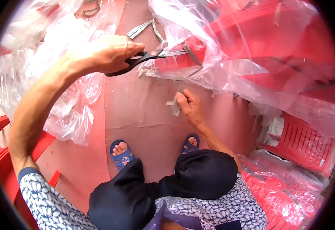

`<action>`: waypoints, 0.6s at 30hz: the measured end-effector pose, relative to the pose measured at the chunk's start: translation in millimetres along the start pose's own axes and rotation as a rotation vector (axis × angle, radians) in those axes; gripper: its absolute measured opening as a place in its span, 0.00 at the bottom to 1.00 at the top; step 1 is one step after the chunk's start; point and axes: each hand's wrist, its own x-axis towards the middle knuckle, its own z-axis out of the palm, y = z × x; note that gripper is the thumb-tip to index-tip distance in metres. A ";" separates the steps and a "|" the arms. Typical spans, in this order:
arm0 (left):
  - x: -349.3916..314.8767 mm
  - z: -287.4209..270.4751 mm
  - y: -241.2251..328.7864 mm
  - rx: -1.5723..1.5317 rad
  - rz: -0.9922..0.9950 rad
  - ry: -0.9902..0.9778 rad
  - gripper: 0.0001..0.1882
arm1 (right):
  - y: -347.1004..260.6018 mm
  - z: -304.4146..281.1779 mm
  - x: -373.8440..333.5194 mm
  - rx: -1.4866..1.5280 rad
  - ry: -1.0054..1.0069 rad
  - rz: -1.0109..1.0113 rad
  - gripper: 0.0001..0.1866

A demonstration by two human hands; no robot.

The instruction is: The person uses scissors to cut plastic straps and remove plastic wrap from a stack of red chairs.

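My left hand grips black-handled scissors, with fingers wrapped around the handles. The blades point right and meet a thin grey-brown strap at the end of a bundle wrapped in clear plastic. Red material shows through that wrapping. Below the bundle's end, my right hand is closed on a grey strip, whose loose end hangs from the fingers. The strip seems to run up toward the strap, though the join is blurred.
Crumpled clear plastic lies at the left. A loose grey strap rests on the reddish floor. Slatted red plastic pieces and wrapped red stacks stand at the right. Red plastic parts sit at the left edge.
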 end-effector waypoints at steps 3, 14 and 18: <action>8.8 48.3 -38.6 -0.040 0.231 0.263 0.17 | 12.2 -13.3 7.2 -0.137 -0.074 -0.059 0.16; -74.9 213.5 30.0 -0.337 -0.388 0.373 0.26 | 77.6 -110.5 -25.8 -0.093 0.266 0.048 0.12; -103.2 261.2 43.1 -0.144 -0.495 0.368 0.26 | 30.8 -115.1 3.3 -0.040 0.210 0.090 0.10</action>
